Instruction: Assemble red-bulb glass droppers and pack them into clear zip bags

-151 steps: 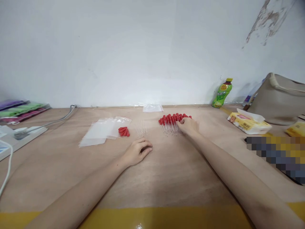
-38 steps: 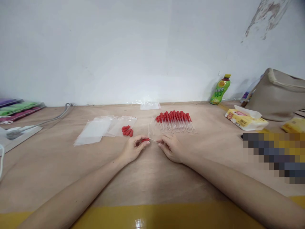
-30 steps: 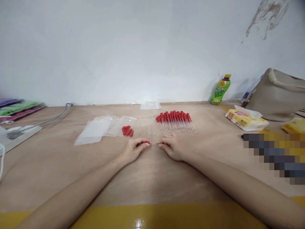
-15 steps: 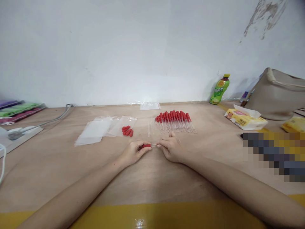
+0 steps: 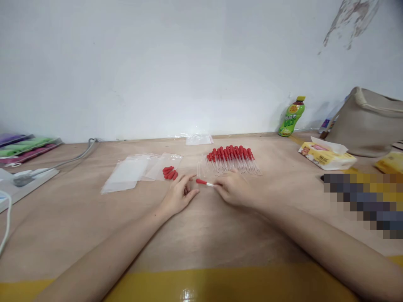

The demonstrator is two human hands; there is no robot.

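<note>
"What are the hands doing?"

"On my feed the right hand (image 5: 214, 186) pinches the clear tube of a red-bulbed dropper (image 5: 202, 181) between thumb and fingers, its bulb pointing left. The left hand (image 5: 191, 187) is loosely spread, thumb apart from the curled fingers, just beside that bulb. I see nothing in its grasp, and I can't tell whether a fingertip touches the bulb."

"And where is that dropper?"

"I go by the row of droppers (image 5: 231, 154) on the desk (image 5: 195, 243). The pinched one is on my side of the row, a little left of it. I can't tell whether it rests on the desk."

"Any loose parts?"

"Clear tubes (image 5: 198, 170) lie just left of the row. Red rubber bulbs (image 5: 170, 173) sit in a small cluster farther left of it, beside fanned-out zip bags (image 5: 122, 176)."

"To the right?"

"Well right of the row I see a green drink bottle (image 5: 290, 119) standing near the wall, and a yellow tissue pack (image 5: 329, 160) farther right."
</note>
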